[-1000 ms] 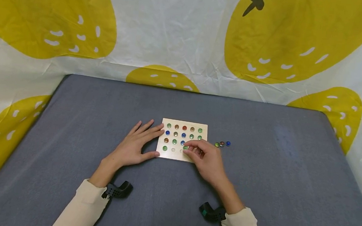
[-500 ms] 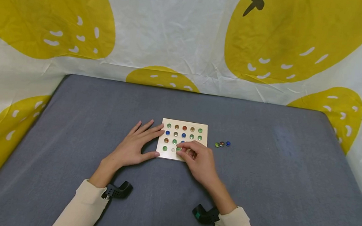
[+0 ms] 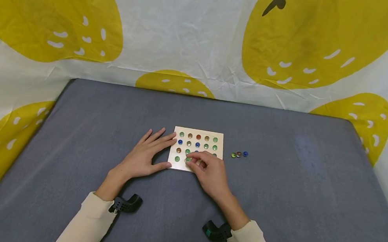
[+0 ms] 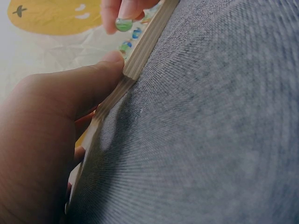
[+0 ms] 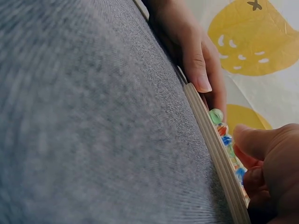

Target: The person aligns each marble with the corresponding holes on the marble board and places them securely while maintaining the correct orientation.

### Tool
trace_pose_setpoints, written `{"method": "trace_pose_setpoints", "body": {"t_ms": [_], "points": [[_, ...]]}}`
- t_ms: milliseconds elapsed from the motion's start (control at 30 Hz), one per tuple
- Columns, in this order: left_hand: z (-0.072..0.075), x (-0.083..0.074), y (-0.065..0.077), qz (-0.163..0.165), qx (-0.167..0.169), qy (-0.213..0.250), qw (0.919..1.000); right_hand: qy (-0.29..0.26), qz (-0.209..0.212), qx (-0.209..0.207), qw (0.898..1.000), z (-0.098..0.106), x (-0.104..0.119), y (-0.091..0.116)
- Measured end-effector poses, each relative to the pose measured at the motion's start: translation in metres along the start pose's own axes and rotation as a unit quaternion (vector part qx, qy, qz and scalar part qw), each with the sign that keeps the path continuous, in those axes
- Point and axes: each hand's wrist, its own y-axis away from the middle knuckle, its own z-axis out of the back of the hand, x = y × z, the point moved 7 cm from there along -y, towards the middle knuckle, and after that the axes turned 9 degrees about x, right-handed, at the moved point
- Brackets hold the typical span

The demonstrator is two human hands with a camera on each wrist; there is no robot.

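A flat wooden board (image 3: pixel 198 132) lies on the cloth, with rows of glass marbles in its round hollows. My right hand (image 3: pixel 210 172) pinches a green marble (image 4: pixel 124 24) between thumb and fingertips, low over the second hollow of the nearest row. To its left, another green marble (image 3: pixel 177 159) sits in the row's first hollow. The right part of that row is hidden under my right hand. With fingers spread, my left hand (image 3: pixel 144 157) rests along the board's left edge, its thumb (image 5: pixel 202 80) at the near corner.
Right of the board lie a green-yellow marble (image 3: pixel 233 155), a brownish marble (image 3: pixel 239 154) and a blue marble (image 3: pixel 245 154) in a short line on the grey cloth (image 3: pixel 296 195). A white curtain (image 3: pixel 189 26) with yellow shapes hangs behind the table.
My right hand has moved left along the nearest row with the green marble, from the third hollow to the second. The left hand has stayed in place at the board.
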Motion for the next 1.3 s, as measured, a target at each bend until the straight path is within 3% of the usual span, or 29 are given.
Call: {"method": "trace_pose_setpoints", "body": {"t_ms": [400,1300], "points": [[0.0026,-0.003,0.0008,-0.002,0.001,-0.01,0.9999,0.057,0.017,-0.002,0.998,-0.0013,0.007,0.0024],[0.0014,-0.0015,0.0009,0.001,0.0,-0.01,0.9999,0.069,0.03,-0.003,0.997,-0.0042,0.006,0.0014]]}}
